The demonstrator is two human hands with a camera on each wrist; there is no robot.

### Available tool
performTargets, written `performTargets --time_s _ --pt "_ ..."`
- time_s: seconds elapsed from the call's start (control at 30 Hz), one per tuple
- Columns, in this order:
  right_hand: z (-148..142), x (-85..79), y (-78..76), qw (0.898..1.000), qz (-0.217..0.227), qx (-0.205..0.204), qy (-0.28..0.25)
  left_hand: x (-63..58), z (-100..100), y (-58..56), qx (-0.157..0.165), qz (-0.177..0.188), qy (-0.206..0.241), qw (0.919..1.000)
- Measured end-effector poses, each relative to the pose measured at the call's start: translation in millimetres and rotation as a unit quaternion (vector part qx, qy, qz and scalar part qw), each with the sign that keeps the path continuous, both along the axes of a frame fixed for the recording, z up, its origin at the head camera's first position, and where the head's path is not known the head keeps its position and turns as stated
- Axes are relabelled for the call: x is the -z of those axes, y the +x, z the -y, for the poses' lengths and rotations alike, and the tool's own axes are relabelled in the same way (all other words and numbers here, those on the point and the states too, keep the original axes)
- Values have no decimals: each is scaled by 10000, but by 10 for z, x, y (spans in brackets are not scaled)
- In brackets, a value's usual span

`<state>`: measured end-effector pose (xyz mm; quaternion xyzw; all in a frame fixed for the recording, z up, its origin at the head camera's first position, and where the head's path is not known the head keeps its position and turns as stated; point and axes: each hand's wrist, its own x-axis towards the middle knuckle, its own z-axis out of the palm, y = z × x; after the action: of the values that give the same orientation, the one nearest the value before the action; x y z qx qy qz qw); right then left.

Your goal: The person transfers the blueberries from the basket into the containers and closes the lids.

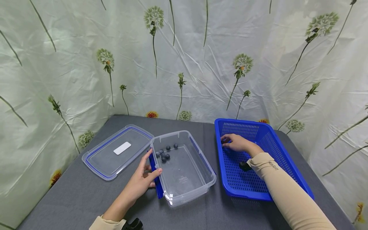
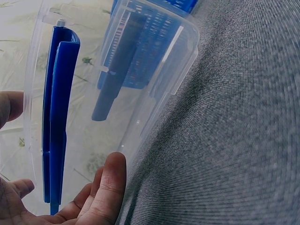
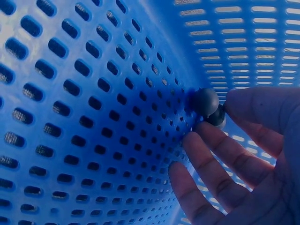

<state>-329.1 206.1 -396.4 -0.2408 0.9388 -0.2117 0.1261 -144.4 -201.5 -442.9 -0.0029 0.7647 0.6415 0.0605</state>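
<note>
A clear plastic container (image 1: 184, 179) with blue clips stands uncovered in the middle of the table. Several blueberries (image 1: 164, 157) lie inside it, toward the far left corner. My left hand (image 1: 142, 180) holds its left side, thumb at the rim and other fingers along the outer wall by the blue clip (image 2: 58, 112). Inside the blue basket (image 1: 227, 188), my right hand (image 1: 237, 142) reaches to the left wall. In the right wrist view, two dark blueberries (image 3: 206, 102) sit at the thumb and index fingertips; the other fingers are extended and spread beside the perforated plastic.
The container's lid (image 1: 106, 159), clear with a blue seal and a white label, lies flat on the table to the left. A grey cloth covers the table (image 1: 72, 198). Behind it hangs a pale curtain (image 1: 201, 80) printed with dandelions.
</note>
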Motion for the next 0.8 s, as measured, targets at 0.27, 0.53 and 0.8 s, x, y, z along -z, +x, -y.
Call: performTargets --time_s 0.27,0.53,0.8 --pt "-12 -23 26 10000 -63 46 -54 -8 1 6 -8 2 32 10000" --pt "-34 -67 38 9998 1 87 -183 0 2 10 -20 -4 13 10000" --pt "-59 -160 31 9995 -19 114 -297 7 2 6 -26 -46 -3 10000"
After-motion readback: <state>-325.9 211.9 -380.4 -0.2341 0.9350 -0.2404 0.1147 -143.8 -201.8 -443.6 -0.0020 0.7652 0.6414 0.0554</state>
